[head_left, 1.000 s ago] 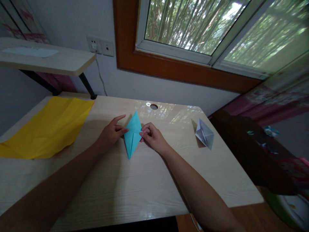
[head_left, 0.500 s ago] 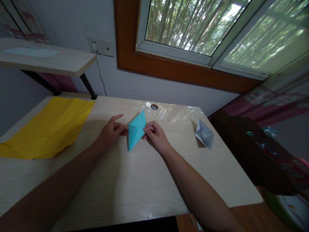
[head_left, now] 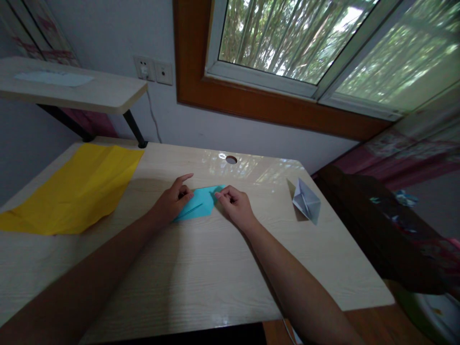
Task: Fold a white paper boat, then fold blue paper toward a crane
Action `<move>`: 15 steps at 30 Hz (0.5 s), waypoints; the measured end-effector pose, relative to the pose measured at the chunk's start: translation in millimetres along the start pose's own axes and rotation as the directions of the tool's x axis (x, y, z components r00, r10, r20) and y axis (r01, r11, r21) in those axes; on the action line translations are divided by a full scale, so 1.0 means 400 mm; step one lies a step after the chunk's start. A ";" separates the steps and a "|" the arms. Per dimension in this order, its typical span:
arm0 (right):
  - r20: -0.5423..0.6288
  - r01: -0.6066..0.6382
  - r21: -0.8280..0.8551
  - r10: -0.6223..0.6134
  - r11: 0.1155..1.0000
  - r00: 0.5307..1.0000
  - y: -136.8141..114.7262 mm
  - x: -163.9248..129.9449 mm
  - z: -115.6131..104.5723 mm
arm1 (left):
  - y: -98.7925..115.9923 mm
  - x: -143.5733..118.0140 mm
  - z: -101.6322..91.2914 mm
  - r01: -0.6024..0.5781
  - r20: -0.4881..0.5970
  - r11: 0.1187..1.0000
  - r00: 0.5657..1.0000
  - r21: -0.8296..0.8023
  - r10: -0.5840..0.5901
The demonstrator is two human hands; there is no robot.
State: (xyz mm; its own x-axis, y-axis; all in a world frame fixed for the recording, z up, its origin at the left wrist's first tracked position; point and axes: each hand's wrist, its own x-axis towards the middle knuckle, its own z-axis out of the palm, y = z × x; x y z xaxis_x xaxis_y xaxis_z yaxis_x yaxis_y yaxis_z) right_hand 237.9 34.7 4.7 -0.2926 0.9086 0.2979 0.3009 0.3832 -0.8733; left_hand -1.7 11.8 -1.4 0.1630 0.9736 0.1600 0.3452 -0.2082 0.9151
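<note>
A folded turquoise paper (head_left: 200, 204) lies flat on the light wooden desk (head_left: 201, 268), near its middle. My left hand (head_left: 174, 200) rests on the paper's left end, index finger raised, the other fingers pressing it down. My right hand (head_left: 234, 206) pinches the paper's right edge between thumb and fingers. Both forearms reach in from the bottom of the head view.
A large yellow sheet (head_left: 74, 188) covers the desk's left part. A folded grey paper boat (head_left: 306, 201) stands at the right. A cable hole (head_left: 231, 159) sits near the desk's back edge. A raised shelf (head_left: 72, 88) is at the back left, a dark chair (head_left: 381, 230) at the right.
The turquoise paper stood up as a kite shape between my hands; it has been turned and laid flat on the desk. Both hands moved slightly right with it.
</note>
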 end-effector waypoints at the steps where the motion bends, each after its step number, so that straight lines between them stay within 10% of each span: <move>1: -0.010 0.012 -0.013 -0.012 1.000 1.000 0.001 0.001 -0.001 | 0.000 -0.001 0.001 -0.021 0.016 0.999 1.000 0.038 0.020; 15: 0.260 0.323 -0.223 -0.263 0.920 0.929 0.006 0.014 0.004 | -0.007 -0.001 0.004 -0.295 0.054 0.869 0.953 0.397 0.299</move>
State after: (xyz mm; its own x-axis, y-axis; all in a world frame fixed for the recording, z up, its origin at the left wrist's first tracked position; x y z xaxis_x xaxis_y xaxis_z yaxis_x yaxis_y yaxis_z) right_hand 235.5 40.4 3.4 -0.5867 0.7004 0.4065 0.3846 0.6828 -0.6212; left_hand -1.2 11.8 -4.5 0.3088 0.8601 0.4060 0.6185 -0.5059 0.6012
